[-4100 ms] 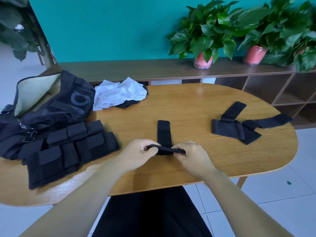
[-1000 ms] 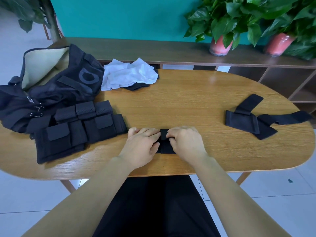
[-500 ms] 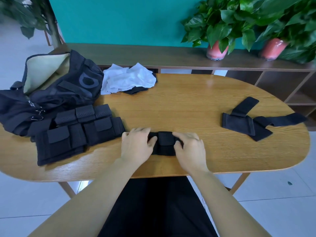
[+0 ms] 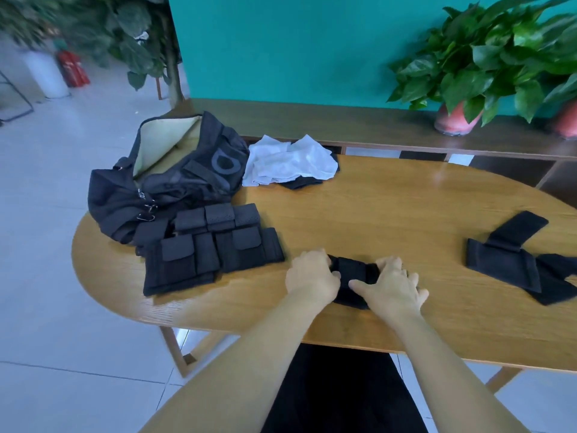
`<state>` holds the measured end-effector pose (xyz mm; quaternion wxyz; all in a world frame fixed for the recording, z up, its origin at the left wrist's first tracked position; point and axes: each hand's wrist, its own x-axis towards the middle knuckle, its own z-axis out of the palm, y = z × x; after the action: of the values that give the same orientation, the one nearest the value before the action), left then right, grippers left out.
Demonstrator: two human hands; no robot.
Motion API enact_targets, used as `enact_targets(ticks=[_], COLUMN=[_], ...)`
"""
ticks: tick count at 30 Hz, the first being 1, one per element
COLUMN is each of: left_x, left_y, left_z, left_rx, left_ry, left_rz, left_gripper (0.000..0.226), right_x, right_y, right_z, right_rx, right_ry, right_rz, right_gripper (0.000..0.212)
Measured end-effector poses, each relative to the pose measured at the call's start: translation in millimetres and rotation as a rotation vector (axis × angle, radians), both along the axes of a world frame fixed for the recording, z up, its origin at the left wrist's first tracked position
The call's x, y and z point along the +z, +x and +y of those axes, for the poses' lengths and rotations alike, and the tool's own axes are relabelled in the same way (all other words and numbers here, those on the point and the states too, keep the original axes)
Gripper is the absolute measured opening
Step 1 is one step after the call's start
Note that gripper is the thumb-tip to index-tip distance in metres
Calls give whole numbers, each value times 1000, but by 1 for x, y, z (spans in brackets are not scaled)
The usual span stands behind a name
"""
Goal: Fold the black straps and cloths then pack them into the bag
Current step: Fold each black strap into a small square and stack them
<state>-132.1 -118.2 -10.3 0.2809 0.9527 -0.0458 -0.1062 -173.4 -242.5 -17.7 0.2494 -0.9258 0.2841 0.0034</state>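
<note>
A folded black strap (image 4: 352, 276) lies near the table's front edge. My left hand (image 4: 310, 276) grips its left end and my right hand (image 4: 392, 287) holds its right side, thumb on top. Several folded black straps (image 4: 212, 248) sit stacked to the left. Beyond them the black bag (image 4: 175, 179) lies open, its pale lining showing. Unfolded black straps (image 4: 515, 260) lie spread at the right. A white cloth (image 4: 290, 164) rests over a black cloth (image 4: 304, 182) at the back.
The oval wooden table (image 4: 390, 207) ends just left of the bag. A low wooden shelf (image 4: 359, 126) runs behind it, carrying potted plants (image 4: 468, 67). Tiled floor lies to the left, with a tall plant (image 4: 134, 42) at the far left.
The long strap has been folded into a compact bundle under both hands. My hands have closed on its two ends, and the view has swung left toward the bag.
</note>
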Motion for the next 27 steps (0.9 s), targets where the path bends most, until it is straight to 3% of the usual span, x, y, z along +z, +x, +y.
enact_targets(ticks=[10,16,21,23,27], left_x=[12,20,18,18,18], left_y=[3,18,40,46,51], left_z=[90,157,179,181,185], left_rx=[254,382,354,325,280], left_ry=[-245,-273,-186,-133,56], left_rz=[-200,-275,-276,-271,-260], left_gripper=[16,12,21,8,23], right_x=[18,37,37,34,26], right_y=[37,74,102,111,120], right_z=[82,148,170,174,169], right_rx=[174,295,297,284,303], right_ry=[57,65,40,19,13], right_rz=[-267,-290,-241,-217,-186], right_gripper=[52,52,51,51,53])
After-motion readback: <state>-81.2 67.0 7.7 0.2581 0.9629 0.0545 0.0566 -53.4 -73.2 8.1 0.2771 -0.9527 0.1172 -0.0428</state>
